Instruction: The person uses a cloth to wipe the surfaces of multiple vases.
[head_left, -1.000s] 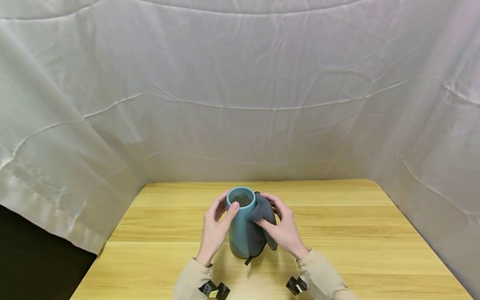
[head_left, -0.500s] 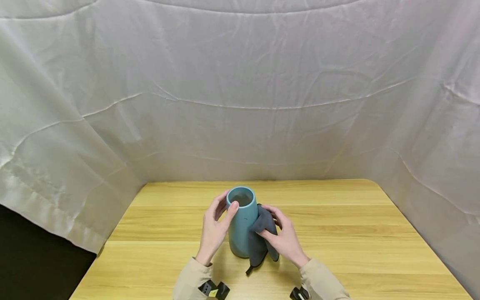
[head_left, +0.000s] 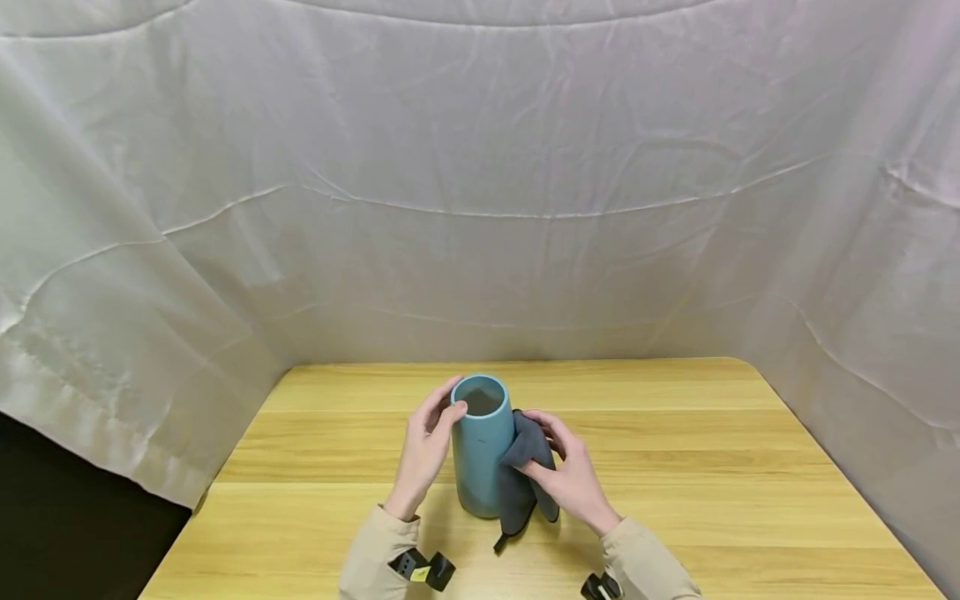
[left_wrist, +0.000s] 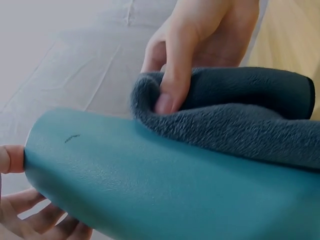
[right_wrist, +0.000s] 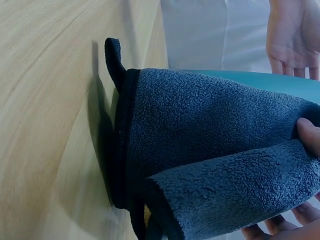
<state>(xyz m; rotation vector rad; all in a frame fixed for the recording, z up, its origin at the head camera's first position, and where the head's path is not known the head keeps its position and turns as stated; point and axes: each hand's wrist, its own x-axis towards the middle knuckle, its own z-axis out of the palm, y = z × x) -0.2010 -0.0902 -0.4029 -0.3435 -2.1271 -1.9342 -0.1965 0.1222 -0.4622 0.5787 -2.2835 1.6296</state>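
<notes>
both hands meet the vase point(head_left: 480, 450): left hand point(head_left: 426, 450) steadies its rim, and only wrist views show right hand point(head_left: 572, 477) pinching the cloth point(right_wrist: 210, 165).

The vase point(head_left: 480, 450) is a plain matte teal-blue — one tiny dark mark near its rim. The cloth point(head_left: 525, 467) is dark slate grey with a black edge. The counter point(head_left: 675, 467) is pale yellow wood grain, the backdrop point(head_left: 480, 183) white, the sleeves point(head_left: 375, 558) beige.
</notes>
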